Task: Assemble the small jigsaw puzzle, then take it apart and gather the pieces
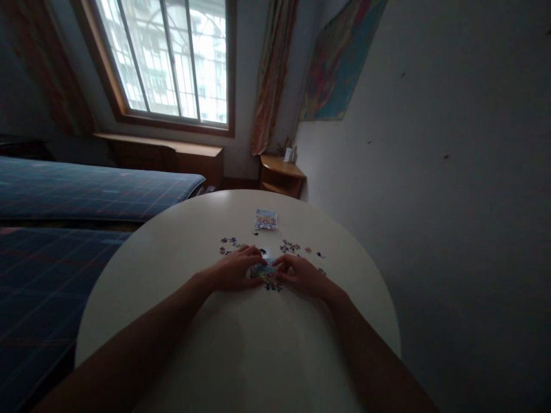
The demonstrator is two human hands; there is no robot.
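Observation:
A partly assembled jigsaw puzzle (270, 274), blue at the top and multicoloured below, lies flat on the round white table (258, 344). My left hand (235, 268) grips its left side, with the thumb at the lower left and the fingers curved over the upper left. Along the right edge, my right hand (301, 275) has thumb and fingers curled in on the puzzle. Its fingertips are small and dim, so a single piece between them cannot be made out. Loose puzzle pieces (289, 246) lie beyond my right hand, and other loose pieces (228, 241) beyond my left.
A small picture card (266, 219) lies farther back on the table. At left stands a bed with a blue plaid cover (86, 189). A wooden corner shelf (282, 166) is behind the table, and a white wall (430, 201) runs along the right.

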